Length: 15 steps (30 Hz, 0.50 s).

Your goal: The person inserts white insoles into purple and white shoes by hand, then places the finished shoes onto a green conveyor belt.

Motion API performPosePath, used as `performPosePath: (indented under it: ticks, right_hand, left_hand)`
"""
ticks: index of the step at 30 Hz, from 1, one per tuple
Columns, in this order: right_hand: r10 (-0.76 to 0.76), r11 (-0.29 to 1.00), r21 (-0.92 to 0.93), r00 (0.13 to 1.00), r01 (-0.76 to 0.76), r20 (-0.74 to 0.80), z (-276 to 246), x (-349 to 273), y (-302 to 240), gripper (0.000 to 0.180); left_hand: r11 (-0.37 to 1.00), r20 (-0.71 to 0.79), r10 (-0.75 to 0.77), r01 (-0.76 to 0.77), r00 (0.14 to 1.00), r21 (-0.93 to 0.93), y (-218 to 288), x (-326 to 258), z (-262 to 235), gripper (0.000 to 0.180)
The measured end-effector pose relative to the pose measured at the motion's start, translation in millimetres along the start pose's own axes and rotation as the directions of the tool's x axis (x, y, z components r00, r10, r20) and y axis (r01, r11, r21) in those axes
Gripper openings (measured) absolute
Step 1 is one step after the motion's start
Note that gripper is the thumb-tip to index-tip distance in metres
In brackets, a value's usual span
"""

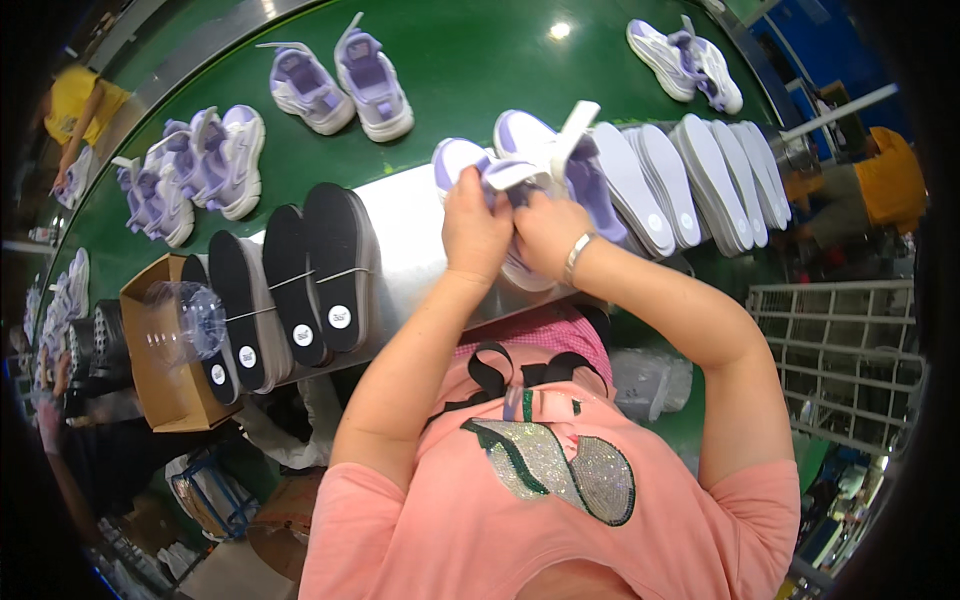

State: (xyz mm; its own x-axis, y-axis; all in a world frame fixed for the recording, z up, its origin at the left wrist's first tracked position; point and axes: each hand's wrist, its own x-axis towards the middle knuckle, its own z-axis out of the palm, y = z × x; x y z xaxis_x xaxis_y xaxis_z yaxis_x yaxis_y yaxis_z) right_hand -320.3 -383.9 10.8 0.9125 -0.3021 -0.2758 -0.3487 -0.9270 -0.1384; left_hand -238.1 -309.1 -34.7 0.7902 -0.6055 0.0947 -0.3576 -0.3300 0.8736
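Cardboard box (178, 397), plastic (190, 322) inside, hands (476, 230) gripping shoe (460, 160)

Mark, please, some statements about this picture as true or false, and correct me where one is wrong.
1. The left hand and the right hand are at a white and purple shoe. True.
2. The black insoles lie to the right of the hands. False: they lie to the left; the pale insoles lie to the right.
3. A metallic band is on the right wrist. True.
4. The cardboard box holds black boots. False: clear plastic shows in it.
5. The shirt is blue. False: it is pink.
6. The table surface is green. True.
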Motion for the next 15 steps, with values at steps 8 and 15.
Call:
performPosePath:
  ticks: [8,15]
  right_hand:
    - [0.082,0.994,-0.089,0.971,-0.063,0.224,-39.3,-44.7,14.1,0.033]
    - [-0.228,0.954,-0.204,0.973,0.218,-0.029,-4.8,-18.8,12.7,0.009]
  left_hand:
    - [0.999,0.012,0.013,-0.012,1.000,-0.034,2.5,-0.8,0.6,0.026]
    - [0.986,-0.019,0.063,-0.066,0.998,-0.153,-7.9,0.9,5.6,0.031]
